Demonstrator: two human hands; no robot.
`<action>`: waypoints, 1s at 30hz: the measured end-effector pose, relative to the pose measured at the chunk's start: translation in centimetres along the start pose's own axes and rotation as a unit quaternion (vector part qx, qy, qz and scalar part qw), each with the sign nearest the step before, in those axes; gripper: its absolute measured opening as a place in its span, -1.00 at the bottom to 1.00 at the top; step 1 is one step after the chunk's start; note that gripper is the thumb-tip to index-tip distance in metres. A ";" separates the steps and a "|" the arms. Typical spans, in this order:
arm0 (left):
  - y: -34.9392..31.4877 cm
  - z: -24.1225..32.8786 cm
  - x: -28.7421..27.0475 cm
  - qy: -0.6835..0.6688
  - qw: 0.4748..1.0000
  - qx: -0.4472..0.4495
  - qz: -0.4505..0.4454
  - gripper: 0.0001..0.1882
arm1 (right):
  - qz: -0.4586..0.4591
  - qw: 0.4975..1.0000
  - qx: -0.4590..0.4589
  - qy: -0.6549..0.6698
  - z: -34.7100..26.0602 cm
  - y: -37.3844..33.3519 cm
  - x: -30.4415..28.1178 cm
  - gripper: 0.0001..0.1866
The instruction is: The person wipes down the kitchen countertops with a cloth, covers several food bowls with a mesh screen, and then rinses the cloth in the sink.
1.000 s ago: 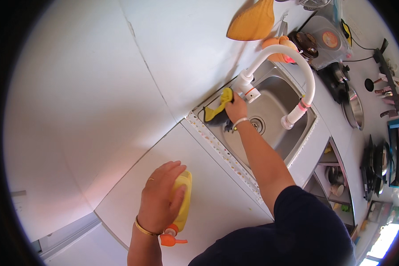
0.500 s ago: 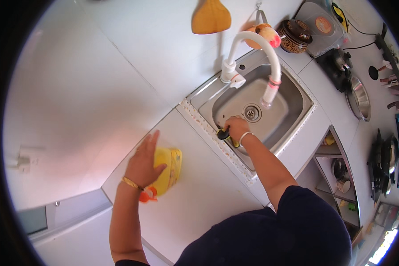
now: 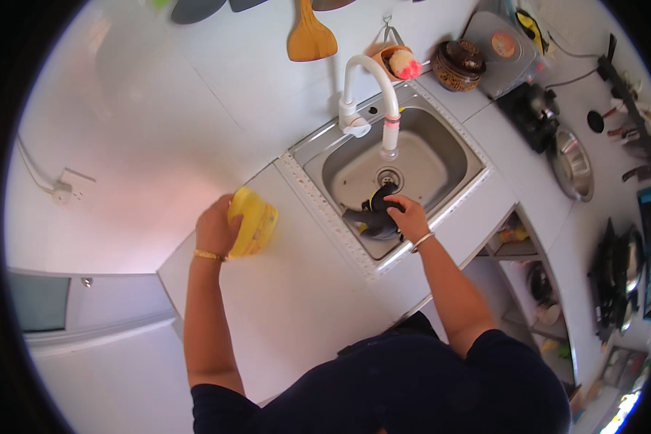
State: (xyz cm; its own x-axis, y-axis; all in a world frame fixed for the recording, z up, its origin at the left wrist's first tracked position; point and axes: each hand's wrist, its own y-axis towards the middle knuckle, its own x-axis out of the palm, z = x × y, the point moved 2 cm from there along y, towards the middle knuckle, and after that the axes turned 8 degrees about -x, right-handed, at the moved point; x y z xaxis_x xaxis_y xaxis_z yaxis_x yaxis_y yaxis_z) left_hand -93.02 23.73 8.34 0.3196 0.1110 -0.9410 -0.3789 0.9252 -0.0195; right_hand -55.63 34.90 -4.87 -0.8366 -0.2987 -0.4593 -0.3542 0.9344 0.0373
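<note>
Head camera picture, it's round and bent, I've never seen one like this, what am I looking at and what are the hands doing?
The view comes from a wide-angle camera worn on a person's head, looking down, so straight edges curve. No machine here: two bare arms rise from the lower edge. The left hand grips a yellow bottle on the white counter. The right hand holds a dark object in the steel sink, below the white tap. What that dark object is, the picture does not make clear.

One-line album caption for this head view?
Left hand grips a yellow bottle on the counter; right hand holds a dark item in the sink.
</note>
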 end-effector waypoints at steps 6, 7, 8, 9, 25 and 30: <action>5.7 8.5 -1.1 0.031 0.993 0.072 0.093 -0.60 | -0.001 0.972 0.063 0.225 0.6 2.5 -4.2 -0.75; 7.3 10.0 -0.7 0.040 0.993 0.067 0.090 -0.60 | -0.003 0.963 0.077 0.259 1.2 3.4 -5.1 -0.74; 8.9 11.5 0.1 0.043 0.991 0.080 0.100 -0.60 | -0.017 0.955 0.080 0.284 2.0 4.4 -6.0 -0.74; 10.6 12.7 1.1 0.059 0.993 0.057 0.080 -0.60 | -0.033 0.946 0.097 0.308 2.9 5.6 -6.7 -0.74; 20.4 21.4 9.0 0.074 0.970 0.017 0.230 -0.53 | -0.173 0.925 0.067 0.331 8.8 27.3 -12.0 -0.72; 12.1 23.1 16.1 0.026 0.898 -0.126 0.422 -0.63 | -0.208 0.929 -0.291 0.095 8.1 34.4 0.5 -0.67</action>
State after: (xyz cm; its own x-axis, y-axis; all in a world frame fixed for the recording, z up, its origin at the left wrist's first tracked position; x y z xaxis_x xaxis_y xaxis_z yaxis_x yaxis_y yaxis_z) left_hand -72.41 45.11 0.77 -0.2115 0.7106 -0.6710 -0.6530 0.4081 0.6380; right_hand -64.84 68.49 -10.95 -0.6164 -0.6905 -0.3786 -0.7826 0.4840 0.3914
